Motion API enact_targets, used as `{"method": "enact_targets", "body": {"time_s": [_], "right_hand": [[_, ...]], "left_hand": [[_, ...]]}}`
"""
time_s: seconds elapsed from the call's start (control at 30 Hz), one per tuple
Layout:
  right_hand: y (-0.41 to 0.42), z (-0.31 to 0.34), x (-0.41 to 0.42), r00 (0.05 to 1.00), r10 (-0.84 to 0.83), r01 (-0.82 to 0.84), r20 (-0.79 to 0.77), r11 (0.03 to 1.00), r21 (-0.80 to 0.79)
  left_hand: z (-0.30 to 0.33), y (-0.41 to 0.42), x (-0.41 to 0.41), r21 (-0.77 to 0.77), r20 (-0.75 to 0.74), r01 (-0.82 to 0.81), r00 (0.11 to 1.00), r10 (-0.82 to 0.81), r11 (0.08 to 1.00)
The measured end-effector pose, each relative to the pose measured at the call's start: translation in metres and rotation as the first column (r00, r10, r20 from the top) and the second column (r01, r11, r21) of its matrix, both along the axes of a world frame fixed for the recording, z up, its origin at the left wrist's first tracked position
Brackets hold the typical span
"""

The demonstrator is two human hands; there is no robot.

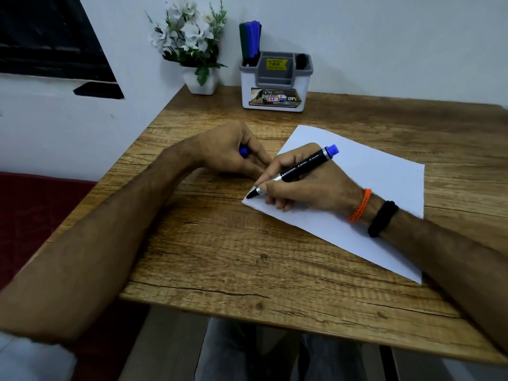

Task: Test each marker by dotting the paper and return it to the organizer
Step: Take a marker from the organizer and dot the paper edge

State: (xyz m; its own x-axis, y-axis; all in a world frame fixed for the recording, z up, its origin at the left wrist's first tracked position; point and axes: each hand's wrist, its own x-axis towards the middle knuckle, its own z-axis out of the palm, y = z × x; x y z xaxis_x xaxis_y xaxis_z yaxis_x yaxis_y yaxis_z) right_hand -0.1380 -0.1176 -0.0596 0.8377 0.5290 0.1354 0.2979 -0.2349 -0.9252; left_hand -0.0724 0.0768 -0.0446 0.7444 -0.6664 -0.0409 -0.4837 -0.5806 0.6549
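On a wooden table [220, 257] by white wall [384, 37], paper [371, 182], flowerpot [200, 83]

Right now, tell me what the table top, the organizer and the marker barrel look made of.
Table top: wood or wood-look laminate, matte, with printed-looking grain and cracks.
Organizer: moulded plastic, white body with grey insert, slightly glossy, stickers on it.
Marker in the right hand: smooth black plastic barrel, silvery bands, blue end.

- Our right hand [299, 185] grips an uncapped marker [295, 169], tip touching the near-left corner of the paper [371, 182].
- Our left hand [231, 149] curls around the blue cap [243, 151] on the bench [220, 257].
- The organizer [275, 81] holds more markers [250, 41] at the back.
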Motion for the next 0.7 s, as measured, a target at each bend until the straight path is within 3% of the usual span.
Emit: {"method": "enact_targets", "body": {"time_s": [0.7], "right_hand": [[0.0001,0.0005,0.0006,1.000,-0.015,0.015,0.004,1.000,-0.006]], "left_hand": [[0.0019,-0.0010,-0.0036,-0.005,0.000,0.016,1.000,-0.016,1.000]]}}
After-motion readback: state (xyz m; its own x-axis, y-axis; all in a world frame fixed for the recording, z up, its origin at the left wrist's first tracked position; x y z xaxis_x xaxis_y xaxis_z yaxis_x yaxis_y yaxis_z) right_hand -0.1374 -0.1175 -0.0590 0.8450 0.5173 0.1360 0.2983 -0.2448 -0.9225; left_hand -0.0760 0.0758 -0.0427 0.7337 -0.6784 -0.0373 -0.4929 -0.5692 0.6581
